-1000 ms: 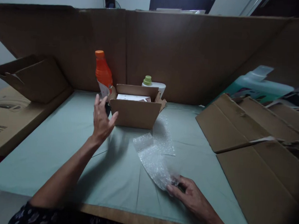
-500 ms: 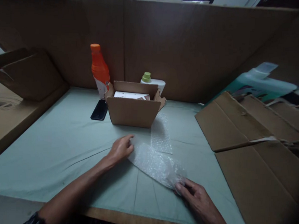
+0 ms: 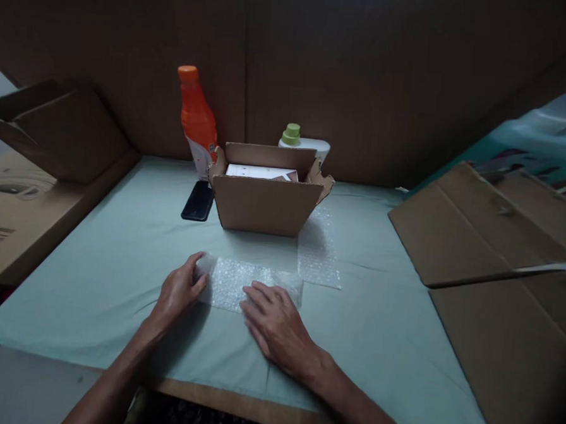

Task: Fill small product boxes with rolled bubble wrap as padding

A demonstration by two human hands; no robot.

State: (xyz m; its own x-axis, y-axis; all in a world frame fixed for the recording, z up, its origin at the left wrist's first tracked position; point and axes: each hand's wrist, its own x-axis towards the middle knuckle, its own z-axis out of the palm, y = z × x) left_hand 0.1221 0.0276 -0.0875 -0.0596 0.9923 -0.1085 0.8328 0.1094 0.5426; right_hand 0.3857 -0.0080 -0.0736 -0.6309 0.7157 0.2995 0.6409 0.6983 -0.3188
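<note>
A strip of clear bubble wrap [image 3: 234, 282] lies on the pale green cloth in front of the open cardboard box. My left hand [image 3: 178, 290] holds its left end, with the thumb and fingers around the edge. My right hand [image 3: 277, 322] rests palm down on the strip's right half, fingers stretched out. Beyond it, a second piece of bubble wrap [image 3: 319, 255] lies flat, partly behind the small cardboard box [image 3: 264, 206]. That box stands with its flaps up, and a white item [image 3: 259, 172] shows inside.
An orange bottle [image 3: 196, 122] and a dark phone [image 3: 199, 200] are left of the box. Behind it stands a white bottle with a green cap [image 3: 291, 134]. Folded cardboard [image 3: 500, 324] and a teal bottle [image 3: 528, 146] occupy the right side; a carton [image 3: 22, 211] is at left.
The strip has gone from slanted to nearly level and moved left. My right hand has moved left from gripping its end to lying flat on it. My left hand has shifted left.
</note>
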